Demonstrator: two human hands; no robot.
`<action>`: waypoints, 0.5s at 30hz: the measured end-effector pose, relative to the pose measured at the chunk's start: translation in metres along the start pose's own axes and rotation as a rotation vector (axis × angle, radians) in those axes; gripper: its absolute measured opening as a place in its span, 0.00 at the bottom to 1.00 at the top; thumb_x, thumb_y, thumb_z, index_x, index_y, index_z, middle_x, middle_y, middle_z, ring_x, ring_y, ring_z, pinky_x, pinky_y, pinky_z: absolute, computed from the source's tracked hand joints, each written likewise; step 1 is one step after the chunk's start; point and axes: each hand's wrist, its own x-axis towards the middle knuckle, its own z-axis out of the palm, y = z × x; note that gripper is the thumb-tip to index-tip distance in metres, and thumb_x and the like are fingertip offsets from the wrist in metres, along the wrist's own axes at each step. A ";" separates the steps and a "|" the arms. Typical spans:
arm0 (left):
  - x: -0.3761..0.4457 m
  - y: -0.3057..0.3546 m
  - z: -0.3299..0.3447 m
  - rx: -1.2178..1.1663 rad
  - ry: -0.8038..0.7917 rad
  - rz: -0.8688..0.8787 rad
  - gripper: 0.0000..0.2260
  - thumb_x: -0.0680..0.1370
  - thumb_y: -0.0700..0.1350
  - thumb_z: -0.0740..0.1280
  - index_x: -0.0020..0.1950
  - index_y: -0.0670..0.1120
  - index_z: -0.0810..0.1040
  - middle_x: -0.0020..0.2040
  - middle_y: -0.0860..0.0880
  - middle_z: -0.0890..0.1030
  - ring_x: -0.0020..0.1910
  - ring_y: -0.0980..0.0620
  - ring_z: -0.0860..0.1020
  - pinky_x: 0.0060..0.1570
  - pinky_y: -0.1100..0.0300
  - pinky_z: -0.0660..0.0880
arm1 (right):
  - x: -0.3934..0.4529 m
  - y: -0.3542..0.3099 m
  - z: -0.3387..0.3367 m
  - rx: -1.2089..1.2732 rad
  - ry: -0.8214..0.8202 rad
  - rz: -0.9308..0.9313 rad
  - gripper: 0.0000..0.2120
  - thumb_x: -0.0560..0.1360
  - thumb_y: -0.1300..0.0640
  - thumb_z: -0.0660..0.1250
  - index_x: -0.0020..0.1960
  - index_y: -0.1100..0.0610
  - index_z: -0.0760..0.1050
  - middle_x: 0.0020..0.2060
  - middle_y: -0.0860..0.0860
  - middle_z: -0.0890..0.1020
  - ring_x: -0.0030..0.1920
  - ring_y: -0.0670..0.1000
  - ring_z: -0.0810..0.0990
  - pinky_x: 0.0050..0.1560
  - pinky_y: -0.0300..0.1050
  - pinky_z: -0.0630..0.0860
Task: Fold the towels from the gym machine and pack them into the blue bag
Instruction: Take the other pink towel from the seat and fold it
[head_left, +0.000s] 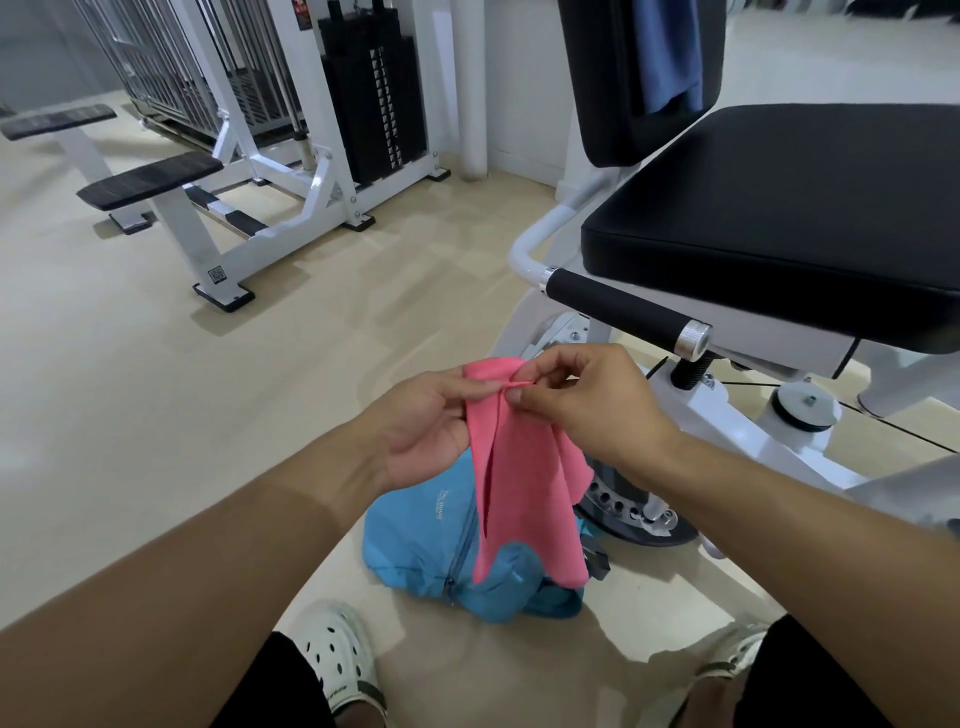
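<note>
Pink towel (524, 483) hides blue bag (415, 540) top, w/ both hands pinching

Beige floor (130, 389) under even indoor light. White-framed weight machine (291, 171) with black stack (371, 104), far up-left of grip. Black padded seat (779, 208) and backrest (602, 78) up-right. White wall (524, 78) behind.

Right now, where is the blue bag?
In the head view the blue bag lies on the floor at lower centre, under the hanging pink towel, beside the gym machine's base and in front of the person's white clog.
</note>
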 end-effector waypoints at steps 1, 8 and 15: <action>0.001 -0.001 0.001 0.023 0.030 0.017 0.15 0.80 0.33 0.61 0.66 0.35 0.78 0.60 0.39 0.83 0.57 0.46 0.82 0.63 0.56 0.78 | 0.000 0.001 -0.001 -0.012 0.006 -0.008 0.05 0.70 0.56 0.80 0.39 0.52 0.84 0.28 0.45 0.81 0.28 0.41 0.75 0.32 0.34 0.71; 0.002 -0.008 -0.005 0.290 0.286 0.124 0.10 0.80 0.40 0.68 0.58 0.39 0.84 0.51 0.41 0.86 0.45 0.49 0.83 0.49 0.57 0.81 | -0.001 0.004 -0.004 -0.247 -0.127 -0.106 0.02 0.76 0.53 0.74 0.44 0.48 0.82 0.39 0.43 0.84 0.40 0.38 0.80 0.44 0.33 0.73; 0.001 -0.013 -0.015 0.676 0.311 0.218 0.06 0.78 0.46 0.72 0.51 0.49 0.88 0.47 0.46 0.88 0.50 0.46 0.85 0.60 0.44 0.80 | 0.001 0.007 0.004 -0.259 -0.231 -0.103 0.03 0.76 0.50 0.73 0.44 0.48 0.83 0.38 0.48 0.84 0.40 0.49 0.82 0.46 0.47 0.79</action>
